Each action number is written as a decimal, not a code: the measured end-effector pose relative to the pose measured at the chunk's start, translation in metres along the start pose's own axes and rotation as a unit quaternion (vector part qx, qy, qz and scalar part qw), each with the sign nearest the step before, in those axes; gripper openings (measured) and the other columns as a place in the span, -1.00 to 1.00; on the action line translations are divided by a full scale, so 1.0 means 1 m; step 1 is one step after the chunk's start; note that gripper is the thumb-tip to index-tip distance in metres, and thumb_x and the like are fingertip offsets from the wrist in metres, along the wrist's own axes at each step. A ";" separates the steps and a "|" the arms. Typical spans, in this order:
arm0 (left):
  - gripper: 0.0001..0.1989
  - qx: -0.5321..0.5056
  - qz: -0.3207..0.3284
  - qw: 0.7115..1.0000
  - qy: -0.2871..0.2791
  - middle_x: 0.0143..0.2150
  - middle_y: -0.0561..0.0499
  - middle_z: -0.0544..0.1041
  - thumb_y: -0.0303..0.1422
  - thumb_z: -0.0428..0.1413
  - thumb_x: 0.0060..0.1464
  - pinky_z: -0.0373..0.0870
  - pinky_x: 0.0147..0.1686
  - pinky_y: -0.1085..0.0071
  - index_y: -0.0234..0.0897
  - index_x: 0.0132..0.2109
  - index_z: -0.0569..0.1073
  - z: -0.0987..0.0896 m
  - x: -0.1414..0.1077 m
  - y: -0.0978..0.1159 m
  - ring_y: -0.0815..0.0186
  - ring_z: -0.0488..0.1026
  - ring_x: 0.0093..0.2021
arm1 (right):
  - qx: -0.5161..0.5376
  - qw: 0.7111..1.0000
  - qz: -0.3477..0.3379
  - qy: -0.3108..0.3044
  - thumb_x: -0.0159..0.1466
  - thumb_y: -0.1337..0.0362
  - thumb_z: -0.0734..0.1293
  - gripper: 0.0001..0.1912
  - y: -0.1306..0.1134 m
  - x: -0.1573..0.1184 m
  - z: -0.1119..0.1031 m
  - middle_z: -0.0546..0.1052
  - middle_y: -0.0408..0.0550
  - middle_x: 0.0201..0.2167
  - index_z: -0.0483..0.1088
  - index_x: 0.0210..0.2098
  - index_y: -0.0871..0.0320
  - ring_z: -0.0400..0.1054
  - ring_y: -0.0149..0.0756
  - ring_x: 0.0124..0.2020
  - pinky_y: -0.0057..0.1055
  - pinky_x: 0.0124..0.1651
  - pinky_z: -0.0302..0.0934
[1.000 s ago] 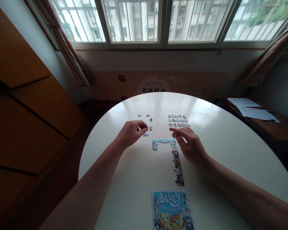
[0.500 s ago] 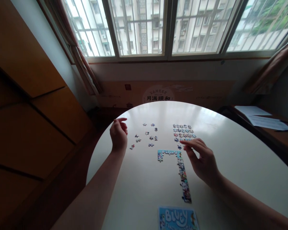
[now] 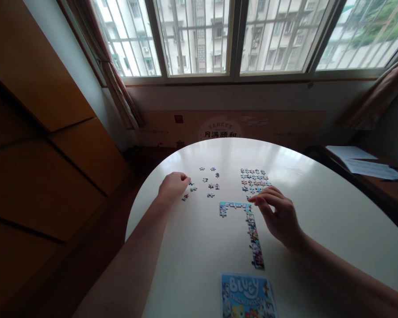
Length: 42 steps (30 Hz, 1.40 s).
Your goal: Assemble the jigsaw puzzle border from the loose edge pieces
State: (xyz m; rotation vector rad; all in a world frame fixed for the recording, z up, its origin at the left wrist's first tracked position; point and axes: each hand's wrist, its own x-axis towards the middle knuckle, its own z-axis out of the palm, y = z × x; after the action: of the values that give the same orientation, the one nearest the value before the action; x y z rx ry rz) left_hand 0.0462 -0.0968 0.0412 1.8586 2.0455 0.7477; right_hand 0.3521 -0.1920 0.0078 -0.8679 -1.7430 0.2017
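My left hand (image 3: 174,184) is at the left of the white round table, fingers curled and fingertips together beside loose jigsaw pieces (image 3: 193,189). Whatever those fingertips may hold is hidden. My right hand (image 3: 278,214) is closed, thumb and index finger meeting just off the upper right corner of a partly joined jigsaw (image 3: 257,240). I cannot make out a piece between them. The joined part has a short left stub, a top strip and a long right side. Beyond the right hand lie rows of jigsaw pieces (image 3: 253,176), the nearest partly covered by its fingers.
A blue "Bluey" picture card or box (image 3: 248,296) lies at the near edge of view on the white table (image 3: 192,265). Papers (image 3: 368,168) rest on a dark side surface at right. Wooden cabinets (image 3: 29,185) stand at left, with a barred window behind.
My left hand has moved right, towards the loose pieces, with its fingers turned in. My right hand has drawn back slightly from the rows, its thumb and index finger now together. The view shifted slightly.
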 end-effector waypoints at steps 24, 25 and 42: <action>-0.80 0.146 -0.014 0.982 -0.118 -0.30 -0.05 0.66 -0.34 0.25 -0.05 0.32 -0.35 0.37 -0.15 -0.22 0.69 -0.005 -0.012 0.018 0.16 0.56 -0.23 | -0.016 1.000 -0.001 0.019 0.40 0.32 0.27 -0.70 0.000 0.001 0.000 0.53 -0.11 -0.54 0.56 -0.42 0.09 0.37 -0.24 -0.41 -0.21 -0.23 0.26; -0.80 0.147 -0.013 0.982 -0.120 -0.28 -0.06 0.67 -0.34 0.26 -0.05 0.32 -0.35 0.37 -0.15 -0.22 0.69 -0.004 -0.011 0.018 0.16 0.56 -0.22 | -0.016 1.000 0.000 0.016 0.40 0.33 0.27 -0.70 0.001 0.001 0.001 0.53 -0.11 -0.54 0.56 -0.42 0.09 0.37 -0.24 -0.41 -0.21 -0.23 0.26; -0.87 -0.189 0.107 0.928 -0.302 -0.39 -0.01 0.55 -0.36 0.26 -0.01 0.31 -0.48 0.45 -0.32 -0.31 0.52 -0.008 -0.040 0.051 0.39 0.38 -0.47 | -0.018 0.999 -0.029 -0.036 0.39 0.34 0.30 -0.76 -0.001 0.003 0.007 0.55 -0.09 -0.50 0.57 -0.35 0.10 0.39 -0.25 -0.40 -0.25 -0.26 0.27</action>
State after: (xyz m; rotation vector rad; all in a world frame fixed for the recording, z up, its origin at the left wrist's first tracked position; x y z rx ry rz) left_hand 0.0904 -0.1352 0.0706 1.8015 1.2356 0.4837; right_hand 0.3450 -0.1887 0.0082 -0.8442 -1.8422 0.1653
